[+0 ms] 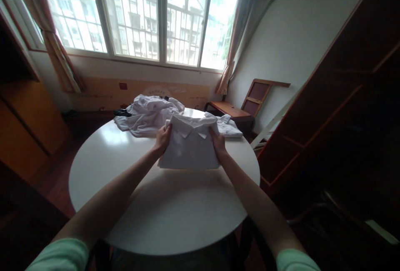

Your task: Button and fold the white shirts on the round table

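folded white shirt [191,152] is between the two hands, collar at top, over the round white table [187,217]. left hand [163,139] pinches its left edge near the collar, right hand [218,142] the right edge; thumbs on near face. both arms reach forward, converging. other fingers mostly hidden; can't tell if shirt's lower edge touches the table.

lower corners: green sleeves [64,254] cut off | centre: fingers [168,129] partly hidden by folded shirt [190,150] | above centre: lettering [156,92] too small
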Demonstrator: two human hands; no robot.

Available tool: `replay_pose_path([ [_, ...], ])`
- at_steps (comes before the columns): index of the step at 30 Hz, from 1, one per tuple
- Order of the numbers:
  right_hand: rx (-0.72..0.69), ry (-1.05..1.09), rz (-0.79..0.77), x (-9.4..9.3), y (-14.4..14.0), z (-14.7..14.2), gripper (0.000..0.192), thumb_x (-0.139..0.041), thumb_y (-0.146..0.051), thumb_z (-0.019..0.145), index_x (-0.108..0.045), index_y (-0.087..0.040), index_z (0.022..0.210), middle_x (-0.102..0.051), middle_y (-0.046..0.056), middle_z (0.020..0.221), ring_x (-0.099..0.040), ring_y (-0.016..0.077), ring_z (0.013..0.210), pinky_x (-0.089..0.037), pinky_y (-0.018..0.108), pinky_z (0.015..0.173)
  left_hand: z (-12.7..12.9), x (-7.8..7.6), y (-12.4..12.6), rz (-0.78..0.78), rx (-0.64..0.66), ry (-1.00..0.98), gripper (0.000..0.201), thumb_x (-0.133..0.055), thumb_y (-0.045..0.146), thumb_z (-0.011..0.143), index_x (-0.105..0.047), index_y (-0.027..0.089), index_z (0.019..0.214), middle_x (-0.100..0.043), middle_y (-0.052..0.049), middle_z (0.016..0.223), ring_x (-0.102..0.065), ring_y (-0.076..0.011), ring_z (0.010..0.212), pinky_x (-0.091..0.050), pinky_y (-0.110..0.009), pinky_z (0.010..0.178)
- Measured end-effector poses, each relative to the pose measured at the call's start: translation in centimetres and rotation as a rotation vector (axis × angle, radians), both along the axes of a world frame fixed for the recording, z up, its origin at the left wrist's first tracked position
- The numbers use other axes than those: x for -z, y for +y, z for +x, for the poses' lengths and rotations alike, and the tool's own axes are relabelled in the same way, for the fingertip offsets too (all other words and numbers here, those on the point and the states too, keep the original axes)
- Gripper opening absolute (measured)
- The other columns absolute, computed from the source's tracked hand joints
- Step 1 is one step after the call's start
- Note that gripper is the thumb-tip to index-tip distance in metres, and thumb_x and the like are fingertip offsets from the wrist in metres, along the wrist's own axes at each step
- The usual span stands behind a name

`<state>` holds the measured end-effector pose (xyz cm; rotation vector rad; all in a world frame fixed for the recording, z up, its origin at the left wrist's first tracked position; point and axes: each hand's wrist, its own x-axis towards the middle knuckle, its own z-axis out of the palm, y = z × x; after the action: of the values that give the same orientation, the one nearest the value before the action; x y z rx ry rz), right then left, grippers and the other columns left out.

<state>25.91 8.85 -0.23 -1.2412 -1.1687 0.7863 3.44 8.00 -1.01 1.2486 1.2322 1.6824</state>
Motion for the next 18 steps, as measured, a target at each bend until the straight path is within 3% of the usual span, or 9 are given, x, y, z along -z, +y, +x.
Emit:
replay_pose_path([
  [3,-0.057,-0.056,-0.085,0.8,1.0,0.5,0.056,-0.06,-0.064,0.056,-0.065,-0.011,0.072,-0.065,0.006,0.069,-0.057,0.0227,0.074,-0.041,0.029,0.062,-0.4,1.0,0.5,-0.092,-0.029,0.011,0.043,-0.058,0.057,0.067,-0.057,0.013,0.065,-0.055,-0.001,0.059,-0.046,-0.013,0.056,-0.034,-0.023,0.05],
  [6,-0.058,-0.089,-0.076,1.2,1.4,0.8,0.059,-0.058,-0.067,0.056,-0.065,-0.011,0.073,-0.066,0.008,0.072,-0.058,0.023,0.073,-0.041,0.029,0.062,-0.5,1.7,0.8,-0.119,-0.05,0.006,0.045,-0.059,0.059,0.065,-0.057,0.014,0.064,-0.056,-0.003,0.059,-0.048,-0.0145,0.058,-0.035,-0.023,0.052],
  [13,-0.078,-0.028,-0.015,1.2,1.1,0.5,0.056,-0.059,-0.065,0.06,-0.063,-0.012,0.075,-0.065,0.004,0.07,-0.056,0.019,0.07,-0.041,0.026,0.059,-0.5,1.3,0.6,-0.107,-0.028,0.002,0.046,-0.058,0.06,0.066,-0.056,0.014,0.066,-0.055,-0.001,0.059,-0.046,-0.0131,0.056,-0.035,-0.023,0.051],
  [18,-0.095,0.003,-0.159,1.1,0.8,0.4,0.041,-0.064,-0.055,0.063,-0.062,-0.014,0.068,-0.061,0.003,0.058,-0.056,0.0183,0.063,-0.042,0.028,0.056,-1.1,1.6,0.7,-0.225,-0.065,0.036,0.04,-0.061,0.054,0.067,-0.053,0.015,0.065,-0.049,0.001,0.053,-0.047,-0.0133,0.053,-0.034,-0.023,0.05],
])
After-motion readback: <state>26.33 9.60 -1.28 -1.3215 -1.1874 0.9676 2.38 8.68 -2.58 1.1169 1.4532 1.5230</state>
